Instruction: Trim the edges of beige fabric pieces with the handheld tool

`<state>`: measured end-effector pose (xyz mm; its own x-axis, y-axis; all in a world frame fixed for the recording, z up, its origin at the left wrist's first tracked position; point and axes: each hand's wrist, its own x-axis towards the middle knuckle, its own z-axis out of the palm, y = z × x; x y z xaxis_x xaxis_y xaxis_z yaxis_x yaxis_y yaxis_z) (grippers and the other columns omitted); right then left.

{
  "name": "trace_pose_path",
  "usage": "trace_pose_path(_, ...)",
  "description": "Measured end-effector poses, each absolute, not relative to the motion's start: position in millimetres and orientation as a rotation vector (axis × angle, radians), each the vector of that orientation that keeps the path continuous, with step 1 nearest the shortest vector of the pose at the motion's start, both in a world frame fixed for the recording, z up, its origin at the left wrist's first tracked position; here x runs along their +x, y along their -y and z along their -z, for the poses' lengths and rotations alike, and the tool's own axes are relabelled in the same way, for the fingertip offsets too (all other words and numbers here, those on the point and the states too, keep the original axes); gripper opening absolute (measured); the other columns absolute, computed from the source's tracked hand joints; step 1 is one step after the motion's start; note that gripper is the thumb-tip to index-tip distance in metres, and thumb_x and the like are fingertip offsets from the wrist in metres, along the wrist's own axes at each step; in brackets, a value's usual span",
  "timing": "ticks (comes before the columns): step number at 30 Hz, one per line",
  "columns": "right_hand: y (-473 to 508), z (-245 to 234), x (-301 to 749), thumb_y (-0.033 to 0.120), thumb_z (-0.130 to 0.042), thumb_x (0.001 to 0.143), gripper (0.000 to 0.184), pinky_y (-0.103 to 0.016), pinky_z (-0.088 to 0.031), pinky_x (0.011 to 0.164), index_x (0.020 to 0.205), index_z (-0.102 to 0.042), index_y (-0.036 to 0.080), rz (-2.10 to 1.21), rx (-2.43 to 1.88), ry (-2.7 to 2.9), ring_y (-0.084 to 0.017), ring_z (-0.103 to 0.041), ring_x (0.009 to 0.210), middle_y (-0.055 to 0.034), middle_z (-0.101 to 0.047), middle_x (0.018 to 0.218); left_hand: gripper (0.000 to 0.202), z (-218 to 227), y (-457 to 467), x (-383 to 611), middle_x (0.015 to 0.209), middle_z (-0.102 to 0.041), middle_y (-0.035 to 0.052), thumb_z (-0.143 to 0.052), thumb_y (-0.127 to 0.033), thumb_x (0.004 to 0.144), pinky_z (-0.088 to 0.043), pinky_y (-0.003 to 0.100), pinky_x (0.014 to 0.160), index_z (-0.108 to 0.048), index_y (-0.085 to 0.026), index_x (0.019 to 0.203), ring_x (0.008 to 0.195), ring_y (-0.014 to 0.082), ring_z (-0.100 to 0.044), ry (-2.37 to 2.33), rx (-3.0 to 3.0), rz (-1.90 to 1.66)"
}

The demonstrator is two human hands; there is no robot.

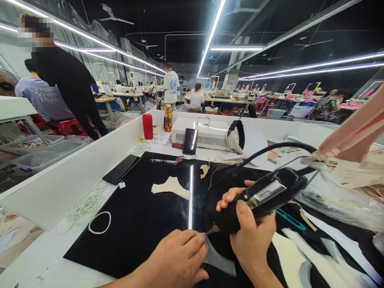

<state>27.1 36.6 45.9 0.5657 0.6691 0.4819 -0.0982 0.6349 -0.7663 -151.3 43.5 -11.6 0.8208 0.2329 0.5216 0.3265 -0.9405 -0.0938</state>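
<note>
My right hand (255, 236) is wrapped round a black corded handheld tool (271, 192) with a silver plate on its side. Its narrow tip points down-left and meets the upper edge of a thin grey fabric piece (220, 260), close to my left fingers; whether it touches the cloth I cannot make out. My left hand (183, 256) presses that piece onto the black board (135, 224) with bunched fingers, hiding its left end. Beyond my hands lies a cream curved fabric piece (171, 187).
A pale cord loop (100, 223) lies at left. Behind are a pen (163, 161), a phone (190, 141), a white vented box (207, 133) and a bottle (168, 118). Cream offcuts (289, 256) and teal tweezers (291, 219) lie right. A black cable (270, 148) arches above. Co-workers sit and stand beyond.
</note>
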Motion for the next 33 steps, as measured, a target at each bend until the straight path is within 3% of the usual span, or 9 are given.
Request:
trace_pose_path(9, -38, -48, 26, 0.03, -0.076, 0.089, 0.034, -0.034, -0.057, 0.056, 0.116, -0.057, 0.027, -0.522, -0.796, 0.815, -0.015, -0.062, 0.06, 0.0044, -0.066, 0.077, 0.041, 16, -44, -150, 0.122, -0.072, 0.0056, -0.05, -0.05, 0.107, -0.052, 0.028, 0.078, -0.064, -0.013, 0.115, 0.104, 0.0189, -0.066, 0.439, -2.815, 0.771)
trace_pose_path(18, -17, -58, 32, 0.03, -0.079, 0.086, 0.034, -0.03, -0.057, 0.056, 0.114, -0.06, 0.028, -0.524, -0.802, 0.791, -0.014, -0.061, 0.061, 0.0034, -0.066, 0.078, 0.042, 14, -47, -156, 0.13, -0.069, 0.006, -0.059, -0.049, 0.104, -0.052, 0.029, 0.082, -0.06, -0.014, 0.128, 0.111, 0.0192, -0.064, 0.459, -2.888, 0.646)
trace_pose_path(27, 12, -54, 50, 0.034, -0.078, 0.087, 0.032, -0.031, -0.057, 0.055, 0.115, -0.062, 0.029, -0.476, -0.853, 0.827, -0.015, -0.06, 0.062, 0.0025, -0.064, 0.078, 0.033, 9, -45, -154, 0.13, -0.07, 0.0038, -0.049, -0.042, 0.109, -0.05, 0.032, 0.084, -0.062, -0.015, 0.124, 0.108, 0.0198, -0.065, 0.431, -2.886, 0.692)
trace_pose_path(33, 16, -53, 51, 0.034, -0.076, 0.089, 0.032, -0.032, -0.057, 0.058, 0.117, -0.061, 0.03, -0.472, -0.862, 0.842, -0.015, -0.06, 0.065, 0.0022, -0.064, 0.08, 0.029, -1, -43, -152, 0.126, -0.069, 0.0041, -0.045, -0.035, 0.111, -0.047, 0.033, 0.096, -0.063, -0.013, 0.121, 0.113, 0.0192, -0.063, 0.349, -2.867, 0.769)
